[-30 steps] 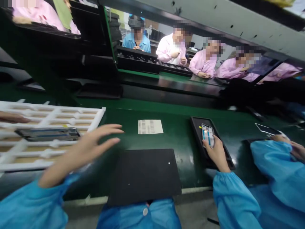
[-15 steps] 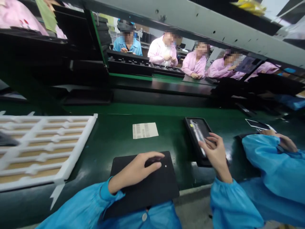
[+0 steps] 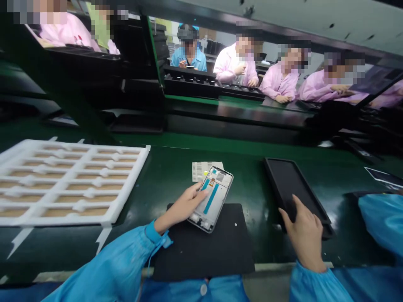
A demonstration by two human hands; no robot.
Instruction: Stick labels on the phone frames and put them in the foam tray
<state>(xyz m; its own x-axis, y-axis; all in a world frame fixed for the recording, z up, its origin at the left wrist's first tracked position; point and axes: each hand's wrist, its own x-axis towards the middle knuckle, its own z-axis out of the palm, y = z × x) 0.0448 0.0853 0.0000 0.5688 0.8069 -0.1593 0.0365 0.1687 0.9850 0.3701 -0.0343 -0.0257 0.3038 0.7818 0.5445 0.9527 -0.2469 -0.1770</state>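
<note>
My left hand (image 3: 182, 209) is closed around the left edge of a phone housing (image 3: 218, 193), tilted over a black mat (image 3: 217, 256). The housing is silver-white inside, with two blue strips and a small orange-brown flex part. Over the near end of a black tray (image 3: 288, 178), my right hand (image 3: 304, 235) has its thumb and index finger apart with nothing between them. Whether it touches the tray I cannot tell. Just behind the phone housing lies a sheet of printed labels (image 3: 198, 173), partly covered by it.
At the left stands a white foam rack (image 3: 91, 182) with slots, taped to the green bench (image 3: 151, 188). A co-worker's blue sleeve (image 3: 382, 218) is at the right edge, near a white-framed panel (image 3: 384, 178). Several people sit beyond the low shelf.
The phone housing has come out of the black tray and over the mat, now in my left hand. My right hand has let go of it. The whole view has shifted.
</note>
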